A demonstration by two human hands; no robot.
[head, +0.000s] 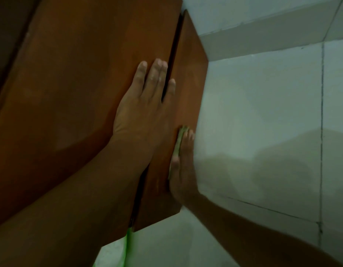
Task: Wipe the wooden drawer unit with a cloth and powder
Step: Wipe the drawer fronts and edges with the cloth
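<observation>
The wooden drawer unit fills the left and centre of the head view, brown and smooth, with a dark gap running down between its main body and a narrower panel on the right. My left hand lies flat on the wood, fingers straight and spread across the gap. My right hand presses a greenish cloth flat against the outer side of the narrow panel; only a thin edge of the cloth shows. No powder container is in view.
Pale tiled floor with dark grout lines lies to the right and below the unit. A white wall base runs along the upper right. Something bright green pokes out under the unit's lower edge.
</observation>
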